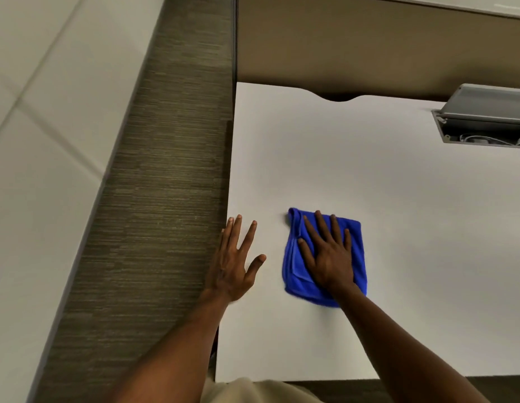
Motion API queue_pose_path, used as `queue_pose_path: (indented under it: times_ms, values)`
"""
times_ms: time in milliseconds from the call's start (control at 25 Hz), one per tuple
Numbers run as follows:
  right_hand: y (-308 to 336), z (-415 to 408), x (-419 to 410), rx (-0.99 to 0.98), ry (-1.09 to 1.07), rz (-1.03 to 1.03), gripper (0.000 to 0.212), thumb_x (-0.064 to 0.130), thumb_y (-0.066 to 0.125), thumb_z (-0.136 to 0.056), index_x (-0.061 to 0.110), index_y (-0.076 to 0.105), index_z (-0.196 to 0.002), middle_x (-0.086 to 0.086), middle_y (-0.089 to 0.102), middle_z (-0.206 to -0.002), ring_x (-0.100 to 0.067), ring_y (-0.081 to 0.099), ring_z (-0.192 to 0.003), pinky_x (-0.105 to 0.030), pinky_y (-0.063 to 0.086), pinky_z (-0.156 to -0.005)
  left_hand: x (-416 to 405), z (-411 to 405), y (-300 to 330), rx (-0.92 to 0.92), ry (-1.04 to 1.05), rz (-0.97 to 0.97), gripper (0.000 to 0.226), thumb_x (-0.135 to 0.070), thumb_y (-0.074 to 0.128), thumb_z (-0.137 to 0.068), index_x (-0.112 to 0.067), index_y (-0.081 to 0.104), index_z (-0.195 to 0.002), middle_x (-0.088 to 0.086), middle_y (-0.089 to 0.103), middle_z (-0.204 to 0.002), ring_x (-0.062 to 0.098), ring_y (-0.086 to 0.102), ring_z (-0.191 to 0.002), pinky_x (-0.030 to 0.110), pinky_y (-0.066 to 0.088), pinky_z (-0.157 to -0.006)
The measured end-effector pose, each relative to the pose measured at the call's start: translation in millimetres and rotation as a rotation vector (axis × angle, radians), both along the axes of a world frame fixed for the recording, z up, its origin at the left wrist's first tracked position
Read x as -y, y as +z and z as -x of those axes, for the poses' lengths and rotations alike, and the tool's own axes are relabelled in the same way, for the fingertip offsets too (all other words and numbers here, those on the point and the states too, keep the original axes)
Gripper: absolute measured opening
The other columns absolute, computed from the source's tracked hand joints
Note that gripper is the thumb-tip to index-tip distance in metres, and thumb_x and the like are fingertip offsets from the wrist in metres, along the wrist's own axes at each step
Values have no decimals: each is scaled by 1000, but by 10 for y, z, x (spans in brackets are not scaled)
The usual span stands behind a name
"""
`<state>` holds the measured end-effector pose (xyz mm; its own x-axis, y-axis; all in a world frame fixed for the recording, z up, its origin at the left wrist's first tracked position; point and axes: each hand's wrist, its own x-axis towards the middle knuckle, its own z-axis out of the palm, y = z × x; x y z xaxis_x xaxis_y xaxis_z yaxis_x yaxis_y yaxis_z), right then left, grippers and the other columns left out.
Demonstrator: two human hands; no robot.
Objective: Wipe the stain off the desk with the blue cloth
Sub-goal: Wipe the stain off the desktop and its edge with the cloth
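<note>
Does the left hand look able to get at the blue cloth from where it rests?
Probably yes: the left hand lies flat beside the blue cloth, bare desk between them, though the right hand covers most of it.

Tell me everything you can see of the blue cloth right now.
The blue cloth is bright blue, soft like microfibre, folded into a rough rectangle with layered edges along its left side. It lies flat on the white desk, near the front left. The right hand presses on it, palm down, fingers spread. The left hand rests apart.

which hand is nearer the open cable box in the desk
The right hand. It lies flat on the blue cloth, below and left of the cable box. The left hand rests further left, at the desk edge.
</note>
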<state>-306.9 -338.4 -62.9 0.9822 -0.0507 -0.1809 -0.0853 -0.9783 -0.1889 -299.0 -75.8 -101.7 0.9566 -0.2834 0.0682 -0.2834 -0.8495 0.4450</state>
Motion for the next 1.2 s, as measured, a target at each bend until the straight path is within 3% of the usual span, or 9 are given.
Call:
queue_pose_path:
  times_ms: [120,200,400,560,680,880,1000,1200]
  values:
    - [-28,-309,-416,2,-227,-22,64,64,17,-105,45,4,-165,6,3,-176,-31,-6,-162,-61,-3,-129,-12,5,0,8,-1,47,73,-65,26,-104,-29,8,-165,5,-3,-173,26,-2,-160,36,-6,-128]
    - [-8,-417,-701,3,-246,-64,66,63,19,-106,42,4,-166,3,1,-176,-32,-9,-162,-62,-7,-128,-2,3,15,12,-12,80,71,-63,26,-105,-29,9,-165,5,-1,-173,25,-1,-160,35,-4,-128]
    - [-26,254,-766,42,127,-60,67,69,22,-105,45,3,-165,8,-5,-176,-29,-9,-162,-57,-9,-128,-43,1,-42,29,-15,140,68,-60,25,-106,-28,11,-165,3,2,-173,24,2,-160,39,4,-129]
    - [-98,759,6,73,202,-3,66,72,25,-104,47,12,-164,13,0,-176,-25,0,-163,-53,-1,-129,-19,-17,-38,25,1,85,71,-62,26,-105,-28,11,-165,4,0,-173,23,1,-160,33,-5,-128]
    - [-19,443,270,30,40,32,66,73,22,-102,50,10,-163,14,2,-175,-24,-1,-163,-56,4,-129,-8,-4,-18,12,4,33,71,-63,25,-105,-29,9,-165,4,-2,-173,23,-1,-160,33,-8,-127]
    - [-47,-27,-363,-4,-248,-31,70,72,14,-102,44,-1,-165,6,-2,-176,-30,-10,-162,-59,-10,-127,-17,2,-2,-1,-9,49,71,-65,23,-104,-30,7,-165,3,-3,-173,22,-2,-160,42,4,-128]
    - [-36,194,-527,11,-94,-46,71,73,15,-102,46,-5,-164,7,-10,-175,-29,-15,-161,-58,-13,-127,-22,5,27,4,-26,54,69,-63,23,-105,-30,9,-165,2,-2,-173,23,-2,-160,33,-6,-128]
    - [-139,961,58,94,338,1,73,75,29,-101,46,10,-165,13,1,-176,-22,-6,-163,-62,8,-123,-16,-4,51,-12,0,60,70,-65,23,-105,-32,7,-164,1,-5,-173,22,-4,-160,23,-14,-124]
